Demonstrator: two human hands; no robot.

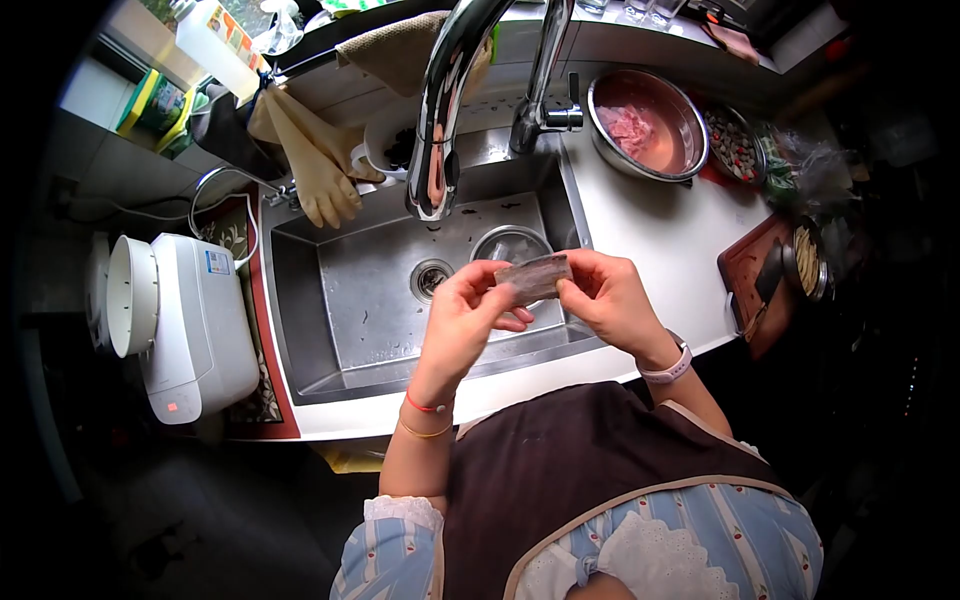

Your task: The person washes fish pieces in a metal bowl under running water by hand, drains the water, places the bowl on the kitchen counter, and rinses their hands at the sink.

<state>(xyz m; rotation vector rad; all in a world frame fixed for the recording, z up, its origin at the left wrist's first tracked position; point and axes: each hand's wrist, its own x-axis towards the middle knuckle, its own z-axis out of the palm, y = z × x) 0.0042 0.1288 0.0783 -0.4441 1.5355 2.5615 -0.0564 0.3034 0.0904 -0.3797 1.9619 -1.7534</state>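
Pinching opposite ends of a streaked, grey-brown, roughly rectangular strip (535,278), my left hand (472,303) and right hand (606,295) are gripping it between thumbs and fingers; I am holding it above the angular metal sink (370,315).

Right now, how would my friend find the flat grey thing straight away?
Find the big metal sink, then its right side as pictured. Above it, the left hand and right hand pinch a flat grey-brown strip between them. It is small and held up in the fingers, while its neighbour, the round bowl, sits down in the sink.
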